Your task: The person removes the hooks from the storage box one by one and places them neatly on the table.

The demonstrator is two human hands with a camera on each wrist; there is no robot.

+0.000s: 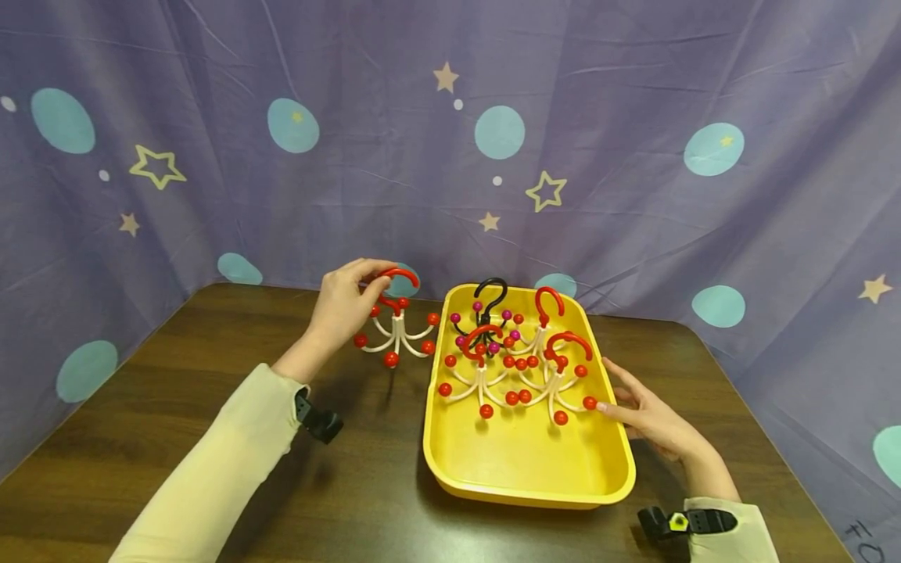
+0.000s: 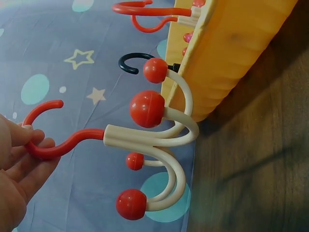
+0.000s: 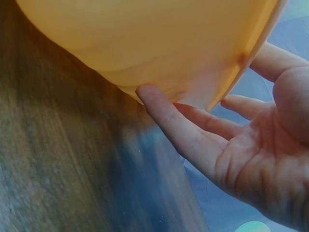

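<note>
- The person's left hand point(image 1: 348, 301) is pinching a red-hooked hanger point(image 1: 397, 335) by its curved top, seemingly because that part is easiest to grasp and is leaving the pale, ball-tipped arms hanging free.
- That hanger is hovering above the wooden table point(image 1: 366, 469), just left of the yellow tray point(image 1: 507, 461).
- The right hand point(image 1: 655, 418) is resting relaxed, fairly straight fingers against the tray's outer wall, thumb at the rim, probably steadying it.
- Inside, three more red-hooked hangers point(image 1: 482, 378) and a black hanger point(image 1: 486, 320) are standing close together, hooks upward, presumably within easy reach.
</note>
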